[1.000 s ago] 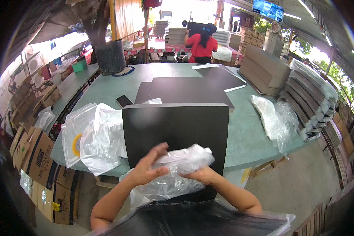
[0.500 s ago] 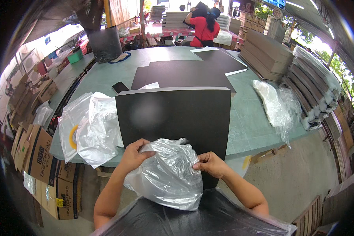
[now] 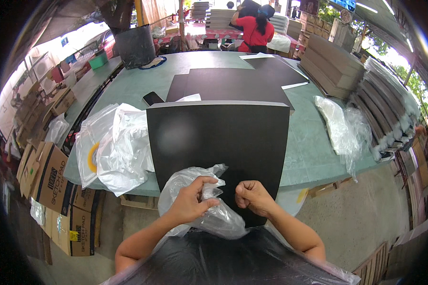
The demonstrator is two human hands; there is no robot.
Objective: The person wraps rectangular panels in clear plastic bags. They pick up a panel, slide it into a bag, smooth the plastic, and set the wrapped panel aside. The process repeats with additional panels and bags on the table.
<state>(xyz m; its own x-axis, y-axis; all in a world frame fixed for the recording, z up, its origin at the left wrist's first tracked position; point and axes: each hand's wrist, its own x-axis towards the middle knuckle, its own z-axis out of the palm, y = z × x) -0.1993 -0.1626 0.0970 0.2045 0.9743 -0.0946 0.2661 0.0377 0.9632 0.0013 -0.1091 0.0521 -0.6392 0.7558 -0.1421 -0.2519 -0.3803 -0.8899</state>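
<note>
A crumpled clear plastic bag (image 3: 185, 183) is bunched in front of me. My left hand (image 3: 195, 199) is closed on it, the gathered folds between thumb and fingers. Just right of the bag, my right hand (image 3: 253, 196) is closed with its fingertips pressed together; I see nothing in it and it appears apart from the bag. Behind both hands a large black slab (image 3: 218, 137) with a pale top edge stands upright against the near side of the green table (image 3: 314, 154). Below the bag lies a dark surface under clear film (image 3: 214, 259).
White plastic bags (image 3: 126, 152) and a yellow tape roll (image 3: 92, 157) lie left, near a phone (image 3: 153, 99). Black sheets (image 3: 233, 83) cover the table's middle. Right are clear plastic wrap (image 3: 340, 123) and stacked boards (image 3: 333, 66). Cartons (image 3: 57, 183) stand lower left; a person in red (image 3: 257, 33) is far off.
The right hand has let go of the bag and is now closed beside it. My left hand has moved right and bunched the bag tighter. The whole view has shifted slightly.
</note>
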